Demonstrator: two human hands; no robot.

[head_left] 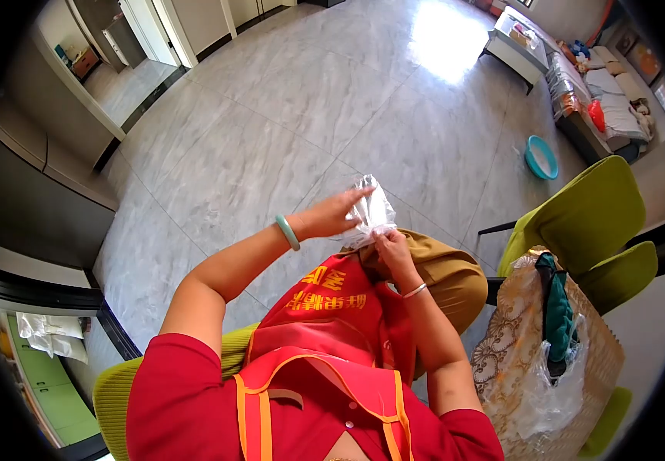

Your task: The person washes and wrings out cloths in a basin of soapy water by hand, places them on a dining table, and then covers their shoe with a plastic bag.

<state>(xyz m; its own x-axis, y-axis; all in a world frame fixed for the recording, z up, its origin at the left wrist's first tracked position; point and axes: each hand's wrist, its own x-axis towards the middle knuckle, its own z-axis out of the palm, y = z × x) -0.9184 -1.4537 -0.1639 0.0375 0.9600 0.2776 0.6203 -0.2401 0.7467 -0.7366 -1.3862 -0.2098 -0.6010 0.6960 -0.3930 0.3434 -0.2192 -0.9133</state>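
Our left hand (pixel 336 213) lies over the crinkled plastic film (pixel 378 206) with its fingers stretched out; whether it grips, we cannot tell. Our right hand (pixel 394 250) pinches the film's near edge between thumb and fingers. The film is between our 2 hands, at the front of our lap.

Worst, we judge, would be losing the whole piece: it looks slick and is surely held at only 1 edge, so a loosened pinch could let it slide off past our knees. Next, too hard a pull against that pinch could tear or stretch it. Least, loose folds could cling to our fingers and crease crookedly.

Around us, the gray floor tiles (pixel 263 154) are broad, glossy and veined like marble. Our olive-green chair (pixel 117 407) has ribbed upholstery. Our red apron (pixel 321 334) looks smooth, with yellow printed characters; our brown trousers (pixel 451 276) gather in soft creases. The film is thin, shiny and roughly oblong. Smallest are a thick, polished pale-green bangle (pixel 288 233) and a slim silvery bracelet (pixel 415 290).
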